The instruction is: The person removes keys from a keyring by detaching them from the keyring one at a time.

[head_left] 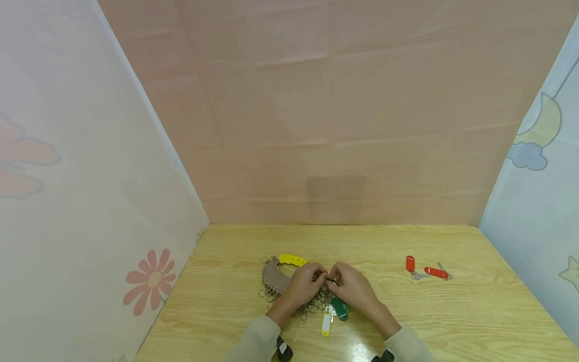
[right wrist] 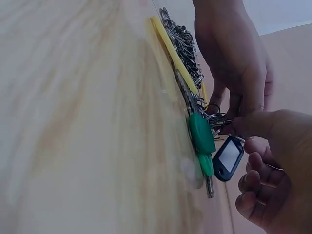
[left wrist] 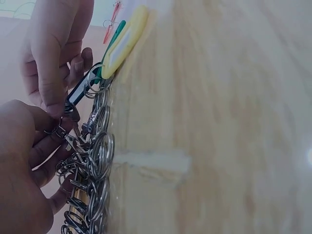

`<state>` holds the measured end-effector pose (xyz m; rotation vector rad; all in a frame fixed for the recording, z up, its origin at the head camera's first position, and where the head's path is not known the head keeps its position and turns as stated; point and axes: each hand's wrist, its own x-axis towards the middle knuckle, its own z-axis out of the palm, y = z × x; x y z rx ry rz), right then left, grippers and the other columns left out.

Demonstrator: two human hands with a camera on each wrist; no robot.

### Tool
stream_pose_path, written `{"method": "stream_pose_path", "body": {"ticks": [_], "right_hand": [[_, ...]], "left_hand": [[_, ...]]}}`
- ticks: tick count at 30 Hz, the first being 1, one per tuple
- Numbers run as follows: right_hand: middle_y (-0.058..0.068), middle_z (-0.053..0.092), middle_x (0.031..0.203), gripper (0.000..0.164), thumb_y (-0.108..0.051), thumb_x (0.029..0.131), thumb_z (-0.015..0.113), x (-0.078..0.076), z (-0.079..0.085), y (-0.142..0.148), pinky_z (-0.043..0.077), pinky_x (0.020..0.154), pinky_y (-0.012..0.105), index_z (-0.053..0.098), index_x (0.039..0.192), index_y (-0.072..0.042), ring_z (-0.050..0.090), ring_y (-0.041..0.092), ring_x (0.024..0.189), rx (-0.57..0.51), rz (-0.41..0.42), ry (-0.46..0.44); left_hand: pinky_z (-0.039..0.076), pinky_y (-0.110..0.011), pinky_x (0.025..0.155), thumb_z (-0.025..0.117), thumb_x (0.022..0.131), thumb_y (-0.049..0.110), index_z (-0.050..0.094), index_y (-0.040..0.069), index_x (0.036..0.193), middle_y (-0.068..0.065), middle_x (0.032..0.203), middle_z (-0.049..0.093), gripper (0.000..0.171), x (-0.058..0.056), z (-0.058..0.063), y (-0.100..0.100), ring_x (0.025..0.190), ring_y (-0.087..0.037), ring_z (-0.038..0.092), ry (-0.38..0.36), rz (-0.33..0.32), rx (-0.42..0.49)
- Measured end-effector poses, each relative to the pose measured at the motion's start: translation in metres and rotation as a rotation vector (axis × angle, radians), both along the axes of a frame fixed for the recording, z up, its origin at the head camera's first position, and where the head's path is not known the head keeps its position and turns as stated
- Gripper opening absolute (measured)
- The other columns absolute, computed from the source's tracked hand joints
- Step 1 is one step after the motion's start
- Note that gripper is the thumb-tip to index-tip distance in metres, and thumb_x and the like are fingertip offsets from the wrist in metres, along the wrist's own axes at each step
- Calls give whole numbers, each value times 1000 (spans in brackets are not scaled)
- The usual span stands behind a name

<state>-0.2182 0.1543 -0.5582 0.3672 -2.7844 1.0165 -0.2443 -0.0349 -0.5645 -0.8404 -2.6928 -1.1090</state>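
Note:
My left hand [head_left: 304, 284] and right hand [head_left: 355, 289] meet over a curved grey key holder with a yellow grip [head_left: 293, 259]. Metal clasps and split rings [left wrist: 100, 151] hang along its edge. The fingers of my left hand pinch one small metal clasp [left wrist: 59, 130]. By its ring, my right hand pinches a black key tag [right wrist: 228, 157] with a white label, close against the left fingertips. Whether ring and clasp are joined is hidden by the fingers. Green key tags [head_left: 340, 308] and a yellow key tag [head_left: 326, 324] lie beside the hands, among the rings.
Two red key tags, one upright [head_left: 410, 263] and one sideways [head_left: 436, 272], lie with keys on the right of the wooden table [head_left: 208, 301]. A pale torn strip [left wrist: 153, 163] marks the tabletop near the rings. Patterned panels stand at both sides, a plain one behind.

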Motion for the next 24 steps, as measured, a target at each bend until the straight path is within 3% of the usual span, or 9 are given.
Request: {"method": "stream_pose_path", "body": {"ticks": [12, 24], "right_hand": [[-11, 62, 75, 16, -15, 89, 83, 0, 3, -7, 47, 59, 23, 69, 84, -20, 53, 2, 65, 17, -55, 38], [-14, 53, 69, 22, -14, 83, 80, 0, 4, -8, 40, 55, 23, 61, 76, -24, 46, 2, 60, 52, -33, 86]], "left_hand": [[55, -24, 79, 64, 108, 23, 77, 16, 111, 3, 105, 76, 15, -3, -1, 1, 92, -5, 66, -29, 19, -2], [54, -20, 76, 66, 107, 23, 78, 17, 108, 4, 102, 78, 14, -4, -1, -1, 87, -1, 65, -2, -6, 16]]}}
